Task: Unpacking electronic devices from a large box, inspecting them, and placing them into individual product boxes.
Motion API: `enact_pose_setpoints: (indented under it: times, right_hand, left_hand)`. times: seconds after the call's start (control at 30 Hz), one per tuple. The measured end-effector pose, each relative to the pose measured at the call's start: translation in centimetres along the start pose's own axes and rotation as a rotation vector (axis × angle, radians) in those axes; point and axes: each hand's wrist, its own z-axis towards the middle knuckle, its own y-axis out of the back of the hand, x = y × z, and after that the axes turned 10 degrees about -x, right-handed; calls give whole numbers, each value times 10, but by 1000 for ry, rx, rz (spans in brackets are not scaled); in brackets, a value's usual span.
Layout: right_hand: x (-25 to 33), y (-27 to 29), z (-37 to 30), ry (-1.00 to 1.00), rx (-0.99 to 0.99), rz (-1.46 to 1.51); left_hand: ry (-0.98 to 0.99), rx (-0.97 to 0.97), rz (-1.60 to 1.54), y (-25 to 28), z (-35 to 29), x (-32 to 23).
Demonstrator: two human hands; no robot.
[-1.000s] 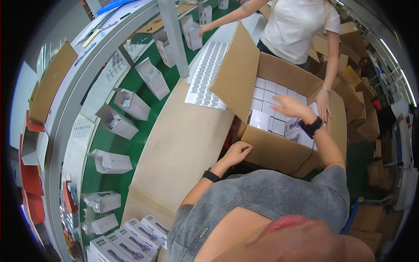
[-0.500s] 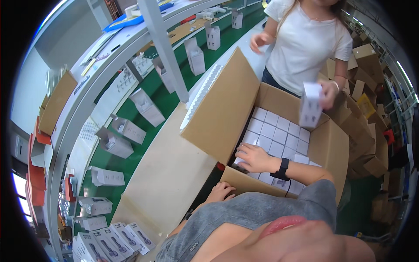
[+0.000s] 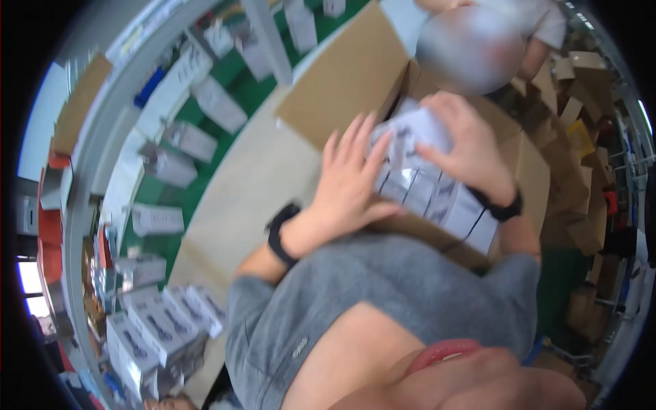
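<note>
My right hand (image 3: 475, 147) grips a white printed box (image 3: 410, 133) above the open cardboard carton (image 3: 345, 72). Fingers spread, my left hand (image 3: 348, 181) is at the held box's left side; whether its fingertips touch the box I cannot tell. Below both hands, rows of white boxes (image 3: 451, 205) fill the carton, several with dark printed pictures. The held box's far side is partly covered by my right fingers, and the picture is blurred there.
A co-worker (image 3: 543, 34) stands beyond the carton. White boxes, several with flaps raised like this box (image 3: 160, 220), line the left side. Printed boxes (image 3: 160, 321) cluster at lower left beside the pale tabletop (image 3: 239, 205). Brown cartons (image 3: 547, 171) pile up at right.
My right hand has risen from the packed boxes and now holds a box. My left hand has left the carton's near edge and come up, fingers spread. The view has shifted.
</note>
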Motion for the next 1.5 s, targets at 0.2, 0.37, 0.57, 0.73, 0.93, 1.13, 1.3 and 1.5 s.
enact_pose_setpoints:
  times: [0.2, 0.37, 0.57, 0.73, 0.93, 1.13, 1.3, 1.5]
  right_hand:
    - [18, 37, -31, -207, 82, 434]
    - [43, 32, -26, 182, 96, 336]
    - [62, 5, -50, 146, 246, 567]
    - [54, -15, -46, 81, 352, 711]
    - [15, -67, -26, -482, 151, 1641]
    - [113, -110, 2, -110, 156, 960]
    - [148, -196, 41, -469, 490, 1088]
    - [120, -287, 59, -851, 402, 1187]
  left_hand:
    - [-4, -112, -397, -17, 12, -15]
    - [330, 358, -1049, -4, -9, 30]
    - [494, 745, -1278, -6, -43, 45]
    - [466, 735, -1306, -2, -66, 55]
    - [412, 429, -1165, 27, -86, 79]
    - [686, -7, -991, 56, -147, 114]
    - [760, -17, -657, 55, -165, 140]
    - [840, -81, -77, 44, -169, 164]
